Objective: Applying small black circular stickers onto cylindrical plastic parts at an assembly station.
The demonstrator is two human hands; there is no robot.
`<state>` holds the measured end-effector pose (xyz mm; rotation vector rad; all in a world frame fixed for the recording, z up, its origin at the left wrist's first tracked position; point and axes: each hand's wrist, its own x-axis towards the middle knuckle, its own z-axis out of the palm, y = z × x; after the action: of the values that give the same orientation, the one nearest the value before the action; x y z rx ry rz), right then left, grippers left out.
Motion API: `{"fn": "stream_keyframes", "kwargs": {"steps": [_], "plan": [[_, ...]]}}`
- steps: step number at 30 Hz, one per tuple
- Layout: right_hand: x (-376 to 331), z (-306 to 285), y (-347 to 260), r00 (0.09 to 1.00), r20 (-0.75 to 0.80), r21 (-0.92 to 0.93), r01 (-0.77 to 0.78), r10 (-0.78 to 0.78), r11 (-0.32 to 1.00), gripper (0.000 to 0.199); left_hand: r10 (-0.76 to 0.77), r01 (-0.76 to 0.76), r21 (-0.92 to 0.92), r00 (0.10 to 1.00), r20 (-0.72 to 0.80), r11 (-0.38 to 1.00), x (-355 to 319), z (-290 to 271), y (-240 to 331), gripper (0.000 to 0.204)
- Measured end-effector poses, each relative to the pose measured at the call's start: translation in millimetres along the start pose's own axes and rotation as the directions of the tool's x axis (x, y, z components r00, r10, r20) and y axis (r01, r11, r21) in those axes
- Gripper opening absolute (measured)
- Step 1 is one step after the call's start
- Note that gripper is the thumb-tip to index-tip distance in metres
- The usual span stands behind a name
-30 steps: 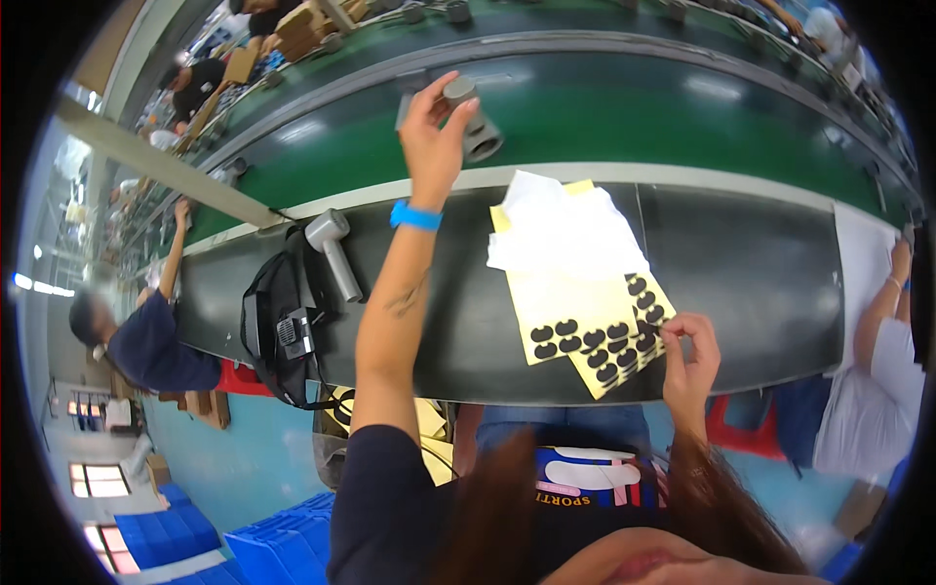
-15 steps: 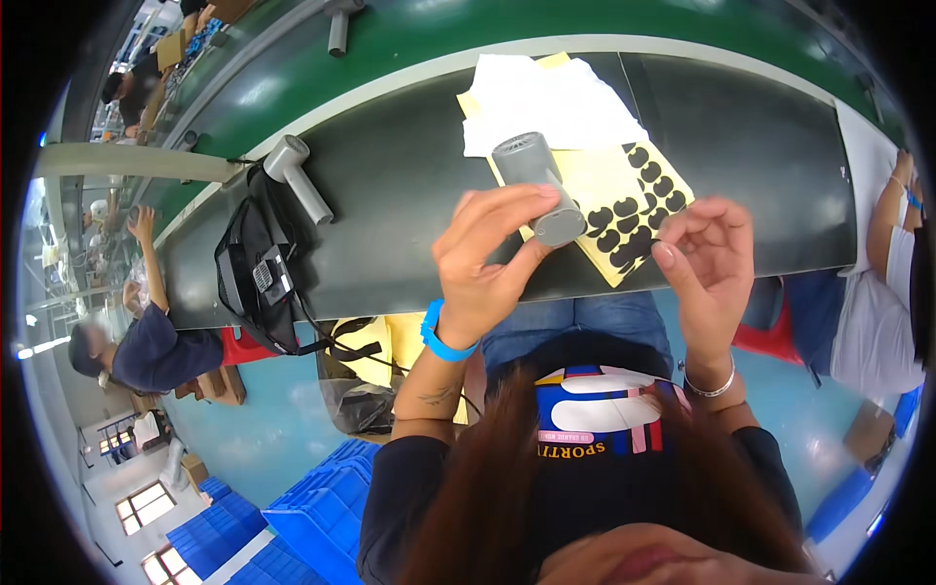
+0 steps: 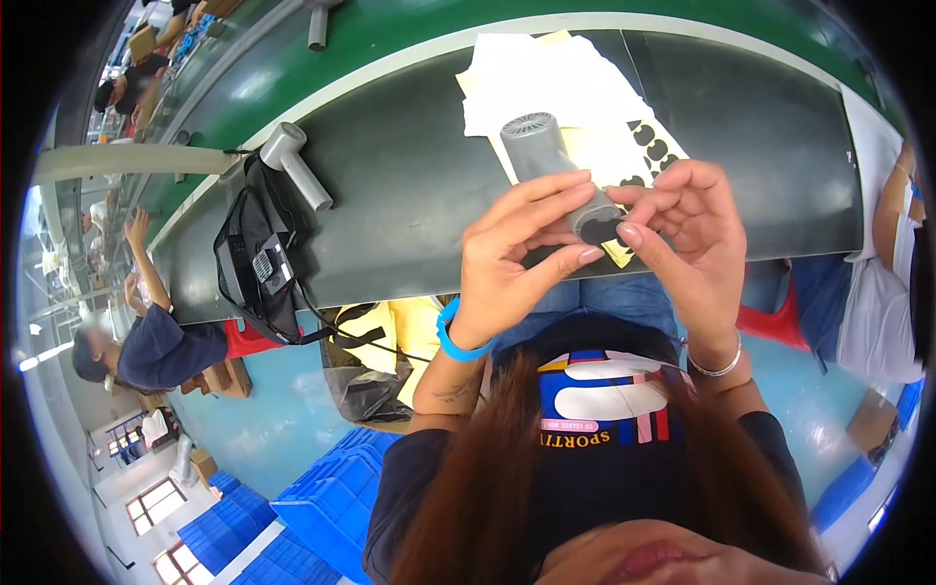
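Observation:
My left hand [image 3: 517, 239] grips a grey hair dryer [image 3: 534, 146] by its handle, with the vented head pointing away and the handle's round end toward me. Against that end lies a black round sticker [image 3: 601, 232]. The thumb and fingers of my right hand [image 3: 700, 229] pinch the sticker at its right edge. Whether it is pressed flat cannot be made out. Beyond my hands, a yellow backing sheet [image 3: 673, 138] carries several more black stickers; my right hand hides part of it. White sheets [image 3: 551, 83] lie past the dryer.
On the dark bench [image 3: 390, 166], a second grey hair dryer [image 3: 297, 168] lies at left beside a black mesh bag [image 3: 249, 258]. Below the bench edge stands a bag-lined box [image 3: 366, 375] with yellow paper. Blue crates [image 3: 336, 497] stand lower left. People sit on both sides.
My right hand has moved left to the dryer's handle end, where a black sticker now shows between its fingers. My left hand and the dryer have shifted slightly right.

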<state>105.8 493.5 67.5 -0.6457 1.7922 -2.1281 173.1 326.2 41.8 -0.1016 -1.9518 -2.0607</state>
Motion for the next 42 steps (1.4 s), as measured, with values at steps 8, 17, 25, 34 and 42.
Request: {"fn": "stream_keyframes", "kwargs": {"steps": [8, 17, 25, 34, 42], "plan": [[1.9, -1.3, -6.2, 0.999, -0.004, -0.024, -0.047, 0.047, 0.999, 0.038, -0.043, 0.052, -0.101, 0.995, 0.088, 0.994, 1.3, -6.0, 0.5, 0.045], [2.9, -3.3, -6.3, 1.000, 0.021, -0.065, 0.009, -0.007, 0.998, 0.035, -0.037, 0.044, -0.065, 0.995, 0.095, 0.997, 2.2, -4.7, 1.3, 0.043], [3.2, -4.4, -9.7, 0.999, 0.008, -0.075, -0.036, 0.037, 0.997, 0.037, -0.063, 0.070, -0.096, 0.995, 0.075, 0.993, 2.3, -2.4, 1.3, 0.041], [3.1, -5.4, -10.4, 0.999, 0.020, -0.105, -0.030, 0.032, 0.994, 0.036, -0.066, 0.072, -0.078, 0.995, 0.072, 0.994, 2.7, -2.4, 1.5, 0.040], [3.7, -4.9, -10.2, 1.000, 0.014, -0.103, -0.001, 0.002, 0.995, 0.032, -0.073, 0.078, -0.067, 0.994, 0.078, 0.995, 3.6, -2.4, 3.5, 0.039]]}}
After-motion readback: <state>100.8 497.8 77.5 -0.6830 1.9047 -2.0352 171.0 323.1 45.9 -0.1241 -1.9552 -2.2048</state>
